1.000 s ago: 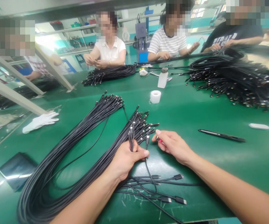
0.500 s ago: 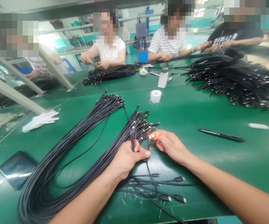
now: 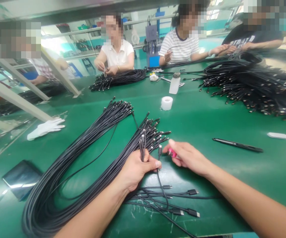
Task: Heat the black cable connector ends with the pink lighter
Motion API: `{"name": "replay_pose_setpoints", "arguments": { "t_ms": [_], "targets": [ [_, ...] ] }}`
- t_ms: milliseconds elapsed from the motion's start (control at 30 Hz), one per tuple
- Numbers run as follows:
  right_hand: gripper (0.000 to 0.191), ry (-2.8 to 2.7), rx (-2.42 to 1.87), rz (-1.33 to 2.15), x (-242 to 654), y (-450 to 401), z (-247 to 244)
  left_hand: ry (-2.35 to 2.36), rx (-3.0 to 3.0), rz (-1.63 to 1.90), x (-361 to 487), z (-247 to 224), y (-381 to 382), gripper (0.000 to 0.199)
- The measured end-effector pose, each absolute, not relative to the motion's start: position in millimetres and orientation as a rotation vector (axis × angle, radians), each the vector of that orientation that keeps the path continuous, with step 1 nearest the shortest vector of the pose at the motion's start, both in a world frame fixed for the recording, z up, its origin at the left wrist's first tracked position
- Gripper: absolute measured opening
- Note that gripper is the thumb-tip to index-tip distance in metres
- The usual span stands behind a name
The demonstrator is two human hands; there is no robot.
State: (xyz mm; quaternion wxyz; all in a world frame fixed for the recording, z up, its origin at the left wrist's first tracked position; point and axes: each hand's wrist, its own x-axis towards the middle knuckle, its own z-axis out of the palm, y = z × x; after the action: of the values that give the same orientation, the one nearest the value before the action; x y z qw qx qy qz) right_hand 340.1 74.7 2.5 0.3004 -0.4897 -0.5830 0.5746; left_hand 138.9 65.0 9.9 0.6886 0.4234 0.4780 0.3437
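A: Dial centred on your left hand [image 3: 138, 170], 12 pointing away from you. State of its fingers?

B: Thumb and forefinger pinch one thin black cable with a metal-tipped plug [image 3: 160, 152]. Plug upright, at 2 o'clock. Several more black cable ends [image 3: 142, 147] rise from the same hand, 12 o'clock; their grip is partly hidden.

A: Your right hand [image 3: 190, 158]?

B: Between 2 and 3 o'clock. Fingers curled round a small bright-pink lighter [image 3: 172, 153], thumb above it; much of its body is covered. Foremost fingertip just beside the upright plug; contact cannot be told.

A: Other stock near you?

B: A large U-shaped bundle of black cables [image 3: 79, 150] lies on the green surface [image 3: 207, 115], its bend toward 8 o'clock, its two sets of ends between 11 and 1. Loose black cable ends with flat plugs [image 3: 193, 213] lie at 4 o'clock.

A: Surroundings?

B: White tape ring [image 3: 166, 104] at 1 o'clock, with a whitish square-sided bottle [image 3: 174, 86] beyond it. Slim black pen [image 3: 237, 145] between 2 and 3, past your right hand. White fabric glove [image 3: 45, 129] between 9 and 10. Co-worker in a white short-sleeved shirt [image 3: 118, 54] between 11 and 12, across the surface.
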Motion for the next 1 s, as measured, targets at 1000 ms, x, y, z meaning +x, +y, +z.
{"name": "replay_pose_setpoints", "arguments": {
  "t_ms": [1000],
  "targets": [
    [0.038, -1.137, -1.004, 1.701, 334, 76, 1, 0.881, 0.985, 0.641, 140, 11, 60, 0.050]
  ]
}}
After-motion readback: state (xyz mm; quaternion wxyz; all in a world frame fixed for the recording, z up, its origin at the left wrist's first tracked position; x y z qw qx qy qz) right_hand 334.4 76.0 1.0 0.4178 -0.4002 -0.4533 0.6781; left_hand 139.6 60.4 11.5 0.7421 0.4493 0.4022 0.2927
